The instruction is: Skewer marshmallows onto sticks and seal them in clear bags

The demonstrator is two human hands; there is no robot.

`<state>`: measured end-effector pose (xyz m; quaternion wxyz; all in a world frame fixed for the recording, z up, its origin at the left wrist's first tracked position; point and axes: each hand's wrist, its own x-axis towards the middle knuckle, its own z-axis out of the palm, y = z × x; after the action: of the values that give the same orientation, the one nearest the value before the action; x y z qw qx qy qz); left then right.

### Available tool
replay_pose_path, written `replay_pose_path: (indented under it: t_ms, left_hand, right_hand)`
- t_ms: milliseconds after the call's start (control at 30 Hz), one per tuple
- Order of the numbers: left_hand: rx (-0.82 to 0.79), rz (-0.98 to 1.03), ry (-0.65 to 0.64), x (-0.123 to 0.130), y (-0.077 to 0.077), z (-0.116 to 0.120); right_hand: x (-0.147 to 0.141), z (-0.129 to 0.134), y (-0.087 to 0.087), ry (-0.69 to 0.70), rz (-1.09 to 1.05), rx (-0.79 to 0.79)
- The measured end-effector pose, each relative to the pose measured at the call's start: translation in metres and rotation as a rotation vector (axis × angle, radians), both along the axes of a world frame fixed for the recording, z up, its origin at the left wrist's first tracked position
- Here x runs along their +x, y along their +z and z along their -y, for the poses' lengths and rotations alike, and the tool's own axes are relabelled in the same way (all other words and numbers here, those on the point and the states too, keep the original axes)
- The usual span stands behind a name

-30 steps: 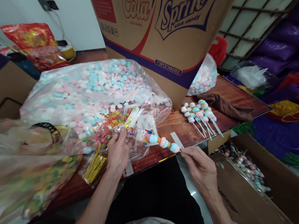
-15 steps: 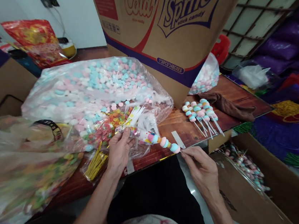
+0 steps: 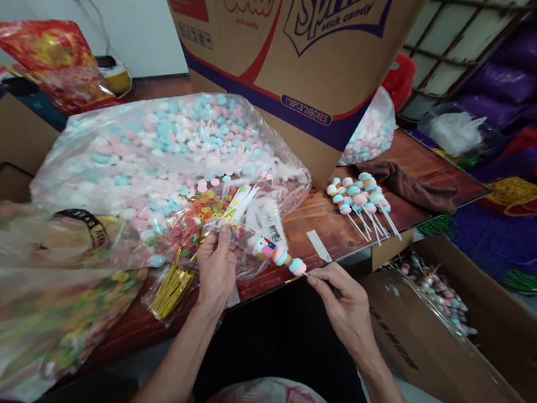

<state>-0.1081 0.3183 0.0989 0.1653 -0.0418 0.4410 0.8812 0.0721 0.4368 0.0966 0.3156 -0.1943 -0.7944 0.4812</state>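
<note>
My left hand (image 3: 217,263) pinches a small clear printed wrapper (image 3: 258,244). Partly inside the wrapper's mouth is a marshmallow skewer (image 3: 289,260) of pink, blue and orange candies. My right hand (image 3: 341,303) grips the thin stick at the skewer's near end, fingers closed on it. Just beyond my left hand lie white sticks (image 3: 243,202) and orange-red gummy rings (image 3: 190,231). A packet of gold twist ties (image 3: 171,291) is beside my left wrist. Several finished-looking skewers (image 3: 361,196) lie grouped on the table to the right.
A large bag of marshmallows (image 3: 174,132) covers the table's middle, with a tall carton (image 3: 272,85) behind it. At left is a bag of gummy rings (image 3: 65,327). An open carton (image 3: 462,372) of wrapped skewers stands beside my right arm. A brown cloth (image 3: 410,185) lies at the table's far right.
My right hand has moved left toward my left hand, pushing the marshmallow skewer farther into the wrapper. My left hand stays nearly in place.
</note>
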Motion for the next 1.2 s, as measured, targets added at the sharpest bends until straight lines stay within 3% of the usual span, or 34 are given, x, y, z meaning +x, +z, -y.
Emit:
replay_pose_path:
  t_ms: [133, 400, 633, 1033, 1133, 1200]
  left_hand:
    - [-0.018, 0.020, -0.064, 0.001, -0.004, 0.000]
    - [-0.022, -0.003, -0.022, 0.003, -0.005, -0.003]
    - [0.024, 0.009, 0.038, 0.006, 0.002, -0.010]
    - [0.088, 0.117, -0.170, 0.018, 0.000, -0.025]
    - [0.120, 0.079, -0.210, 0.020, -0.001, -0.028]
    - [0.123, 0.066, -0.225, 0.020, -0.002, -0.028]
  right_hand:
    - [-0.001, 0.002, -0.002, 0.036, -0.002, 0.013]
    - [-0.002, 0.009, 0.002, 0.037, 0.068, -0.051]
    - [-0.006, 0.017, -0.002, 0.041, 0.030, 0.055]
    - [-0.013, 0.033, -0.011, 0.019, -0.003, 0.036]
    - [-0.014, 0.035, -0.009, 0.034, 0.033, -0.106]
    - [-0.014, 0.038, -0.007, 0.062, 0.067, -0.323]
